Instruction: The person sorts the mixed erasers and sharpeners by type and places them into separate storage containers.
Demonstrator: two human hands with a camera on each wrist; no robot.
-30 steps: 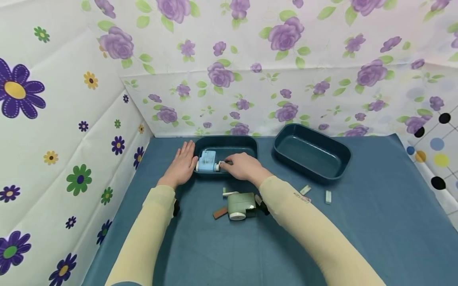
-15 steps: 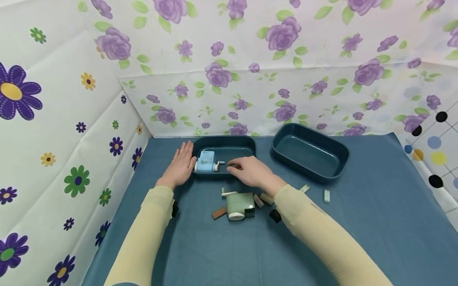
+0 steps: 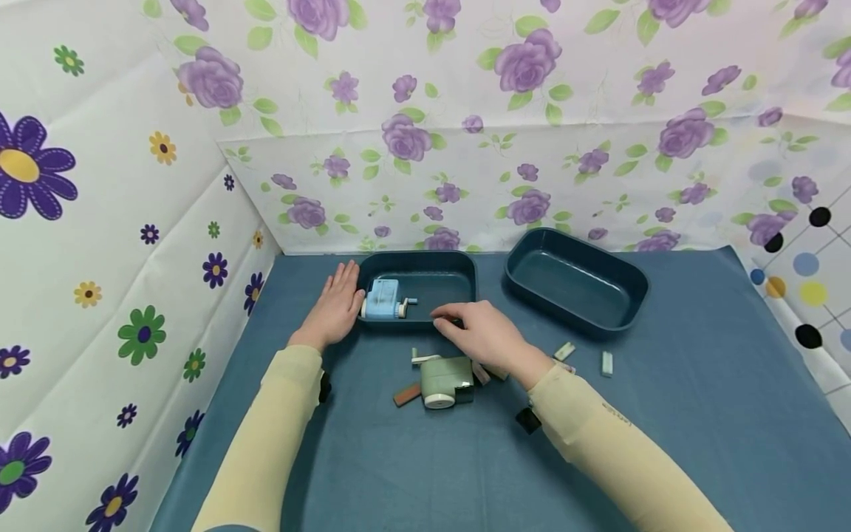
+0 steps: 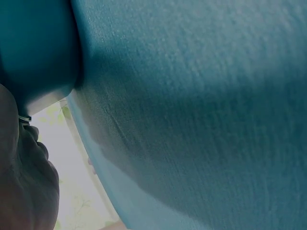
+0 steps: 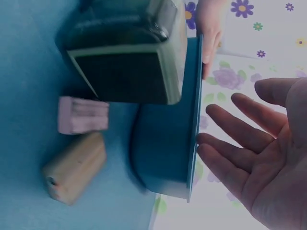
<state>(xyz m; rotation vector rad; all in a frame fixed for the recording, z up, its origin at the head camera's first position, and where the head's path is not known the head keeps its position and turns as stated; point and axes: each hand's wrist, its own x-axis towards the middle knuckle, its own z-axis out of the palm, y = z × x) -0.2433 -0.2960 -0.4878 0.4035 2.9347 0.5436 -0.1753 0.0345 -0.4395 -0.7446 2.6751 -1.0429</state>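
Observation:
My left hand lies with straight fingers against the left end of a dark blue tray. Inside that tray, at its left, sits a light blue crank pencil sharpener, its handle pointing right. My right hand hovers over the tray's front right rim, fingers loosely bent; the right wrist view shows the palm with nothing in it. In front of the tray stands a green crank pencil sharpener. The left wrist view catches only part of the left hand beside the tray wall.
A second dark blue tray stands angled at the back right. A brown block lies left of the green sharpener; a pink block and a beige block lie right of it. Two pale blocks lie farther right.
My right hand has let go of the blue sharpener's crank end and drawn back right and toward me over the tray rim. My left hand has stayed at the tray.

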